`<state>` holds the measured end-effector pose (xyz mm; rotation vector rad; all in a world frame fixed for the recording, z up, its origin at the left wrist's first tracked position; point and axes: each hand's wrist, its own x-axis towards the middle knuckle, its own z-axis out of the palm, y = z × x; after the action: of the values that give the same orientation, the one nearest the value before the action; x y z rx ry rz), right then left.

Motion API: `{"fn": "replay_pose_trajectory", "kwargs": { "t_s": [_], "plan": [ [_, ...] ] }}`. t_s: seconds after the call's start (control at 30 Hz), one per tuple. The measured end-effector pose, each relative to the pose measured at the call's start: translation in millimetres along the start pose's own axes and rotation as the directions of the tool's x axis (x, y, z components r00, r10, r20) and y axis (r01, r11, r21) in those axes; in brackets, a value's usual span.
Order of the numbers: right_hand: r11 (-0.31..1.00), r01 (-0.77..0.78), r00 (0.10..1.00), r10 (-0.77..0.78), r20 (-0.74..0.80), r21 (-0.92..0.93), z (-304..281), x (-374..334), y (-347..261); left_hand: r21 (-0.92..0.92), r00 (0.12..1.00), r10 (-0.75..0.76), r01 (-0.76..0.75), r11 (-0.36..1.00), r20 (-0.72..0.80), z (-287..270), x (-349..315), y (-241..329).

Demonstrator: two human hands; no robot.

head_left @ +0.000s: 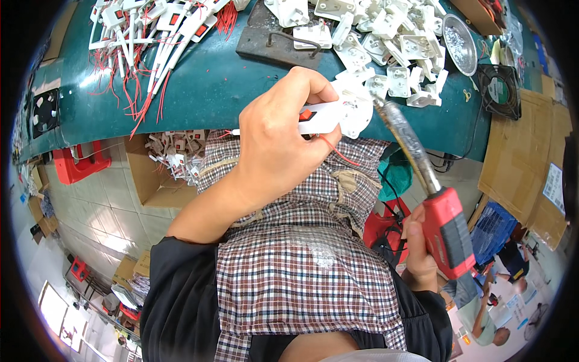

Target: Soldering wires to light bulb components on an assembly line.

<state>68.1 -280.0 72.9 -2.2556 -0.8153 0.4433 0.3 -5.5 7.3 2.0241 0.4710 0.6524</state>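
My left hand (pixel 271 130) is closed on a white plastic piece (pixel 325 118) with an orange-red rocker switch and a loose red wire. At its right end a rounded white plastic part (pixel 356 110) sits against it; whether they are joined I cannot tell. Wrapped round a soldering iron (pixel 449 232) with a red and black handle is my right hand (pixel 420 250). The iron's metal shaft points up and left, its tip close beside the rounded part; contact is not clear. Loose white plastic parts (pixel 416 45) lie piled on the green table just beyond.
Wired white switch pieces (pixel 157 36) lie at the far left of the green table (pixel 199 84). A dark metal block with a handle (pixel 259 45), a metal dish (pixel 459 45) and a small fan (pixel 499 90) also rest there. Below stands an open carton (pixel 142 181); people work at lower right.
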Motion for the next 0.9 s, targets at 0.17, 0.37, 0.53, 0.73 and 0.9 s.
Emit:
{"fn": "replay_pose_trajectory", "kwargs": {
  "t_s": [0.17,0.37,0.53,0.73,0.9],
  "plan": [
    [0.866,-0.014,0.998,0.041,-0.043,0.499,14,17,-10,-0.01,1.0,-0.006,0.006,1.0,0.009,0,1,2],
    [0.853,0.067,0.998,-0.055,-0.039,0.518,55,50,-18,0.004,1.0,-0.02,0.02,1.0,0.011,1,0,1],
    [0.826,0.17,0.975,-0.22,0.03,0.537,73,68,-25,-0.027,0.999,-0.027,0.026,0.999,-0.031,3,1,1],
    [0.771,0.064,0.997,-0.021,-0.075,0.634,81,72,-36,-0.054,0.999,-0.045,0.044,0.998,-0.015,2,0,0],
    [0.791,0.097,0.995,-0.062,-0.078,0.605,81,81,-27,-0.037,0.993,0.1,-0.097,0.995,0.07,-12,10,5]
  ]
}}
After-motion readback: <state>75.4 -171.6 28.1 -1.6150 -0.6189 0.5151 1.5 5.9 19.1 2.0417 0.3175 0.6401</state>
